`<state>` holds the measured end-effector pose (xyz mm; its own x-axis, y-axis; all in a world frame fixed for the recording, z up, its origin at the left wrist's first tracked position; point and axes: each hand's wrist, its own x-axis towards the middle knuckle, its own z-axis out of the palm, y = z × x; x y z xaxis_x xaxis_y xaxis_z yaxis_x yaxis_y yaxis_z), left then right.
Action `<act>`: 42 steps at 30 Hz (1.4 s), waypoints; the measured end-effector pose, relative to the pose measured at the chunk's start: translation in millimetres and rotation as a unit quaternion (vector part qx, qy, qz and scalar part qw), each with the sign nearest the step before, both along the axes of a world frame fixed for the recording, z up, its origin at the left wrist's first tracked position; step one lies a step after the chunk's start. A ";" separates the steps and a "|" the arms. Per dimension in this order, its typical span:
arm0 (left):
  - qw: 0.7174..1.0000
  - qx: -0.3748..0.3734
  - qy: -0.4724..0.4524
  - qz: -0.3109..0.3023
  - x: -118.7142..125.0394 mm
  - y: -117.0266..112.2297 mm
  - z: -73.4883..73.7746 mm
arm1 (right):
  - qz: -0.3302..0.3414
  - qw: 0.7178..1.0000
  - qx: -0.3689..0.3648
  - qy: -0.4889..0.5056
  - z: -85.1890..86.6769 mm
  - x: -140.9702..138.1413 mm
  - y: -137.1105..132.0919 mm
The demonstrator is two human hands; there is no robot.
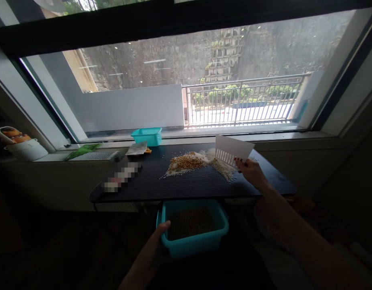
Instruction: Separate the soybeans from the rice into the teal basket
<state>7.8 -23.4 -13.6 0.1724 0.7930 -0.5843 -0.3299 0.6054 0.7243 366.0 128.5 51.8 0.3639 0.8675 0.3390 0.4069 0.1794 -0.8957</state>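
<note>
My left hand grips the left rim of a teal plastic bin held below the front edge of the dark table. The bin holds brownish grains. My right hand holds up a white slotted plastic scraper over the table, its lower edge at a pile of white rice. To the left of that lies a heap of yellow corn kernels ringed with rice.
A second teal bin stands on the window sill behind the table. Beside it lie a small packet and a green cloth. White pots sit at the far left. A large window fills the back.
</note>
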 end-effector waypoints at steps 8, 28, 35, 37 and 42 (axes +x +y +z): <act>1.000 -0.016 -0.012 -0.002 -0.5 2.7 0.2 | 0.000 1.000 -0.009 0.027 0.3 -0.8 5.5; 1.000 -0.010 -0.018 -0.011 4.4 1.8 7.8 | 0.057 0.998 -0.021 0.033 -1.9 -10.7 -31.2; 1.000 -0.004 -0.012 -0.019 5.9 0.6 10.6 | 0.058 0.998 -0.030 -0.022 -2.0 -14.0 -31.0; 1.000 -0.005 -0.016 -0.020 5.6 1.1 9.1 | 0.066 0.997 -0.027 -0.029 -1.3 -14.7 -33.9; 0.999 -0.005 -0.024 -0.029 5.4 3.5 5.3 | 0.082 0.997 -0.015 0.002 3.3 -17.2 -41.9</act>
